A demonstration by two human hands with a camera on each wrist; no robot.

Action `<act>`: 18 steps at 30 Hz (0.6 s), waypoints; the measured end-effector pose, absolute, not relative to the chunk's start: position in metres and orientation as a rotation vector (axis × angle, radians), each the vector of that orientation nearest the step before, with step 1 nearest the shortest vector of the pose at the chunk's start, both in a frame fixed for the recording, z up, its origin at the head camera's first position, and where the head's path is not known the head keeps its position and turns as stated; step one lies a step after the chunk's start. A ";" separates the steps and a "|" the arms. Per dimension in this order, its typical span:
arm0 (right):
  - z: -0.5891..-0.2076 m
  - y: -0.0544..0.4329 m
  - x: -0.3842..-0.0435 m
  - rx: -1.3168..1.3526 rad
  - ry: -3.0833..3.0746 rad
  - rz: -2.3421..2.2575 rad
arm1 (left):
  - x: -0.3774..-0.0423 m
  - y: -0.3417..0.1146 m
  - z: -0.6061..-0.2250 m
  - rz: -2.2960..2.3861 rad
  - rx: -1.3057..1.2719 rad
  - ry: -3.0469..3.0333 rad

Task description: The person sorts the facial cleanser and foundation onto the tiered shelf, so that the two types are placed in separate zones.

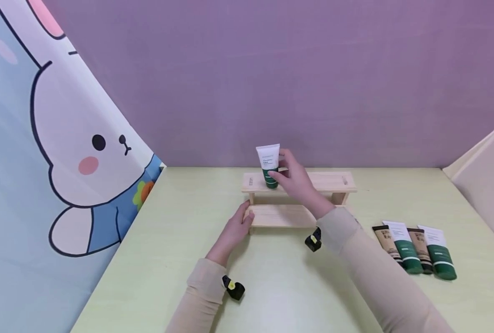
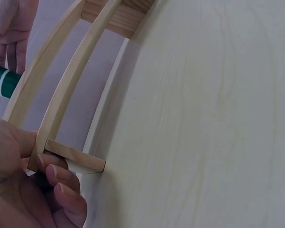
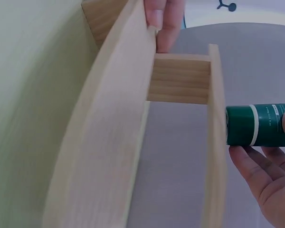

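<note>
A small two-step wooden rack [image 1: 288,216] stands on the table near its back edge. My right hand [image 1: 293,178] grips a white and green squeeze tube [image 1: 268,159], cap down, at the left part of the upper step. In the right wrist view the green cap [image 3: 241,126] is right at that step's surface, with thumb and fingers on either side of the tube. My left hand [image 1: 235,226] holds the left end of the lower step; in the left wrist view its thumb and curled fingers [image 2: 69,199] pinch the board's end.
To the right of the rack several tubes lie side by side: brown ones with black caps [image 1: 386,243] and white and green ones [image 1: 440,256]. A purple cloth backdrop [image 1: 297,83] rises behind the table [image 1: 147,277]. A rabbit-print cloth [image 1: 76,152] hangs at left.
</note>
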State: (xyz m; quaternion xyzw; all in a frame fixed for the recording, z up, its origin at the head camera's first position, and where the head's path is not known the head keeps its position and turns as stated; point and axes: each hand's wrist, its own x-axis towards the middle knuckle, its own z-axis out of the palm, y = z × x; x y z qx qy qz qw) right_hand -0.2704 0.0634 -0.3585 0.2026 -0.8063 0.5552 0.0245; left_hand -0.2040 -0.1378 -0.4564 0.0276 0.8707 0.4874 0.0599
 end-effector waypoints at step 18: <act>-0.367 0.108 -0.244 0.732 -2.563 1.414 | -0.204 -0.135 -0.457 1.443 0.075 2.659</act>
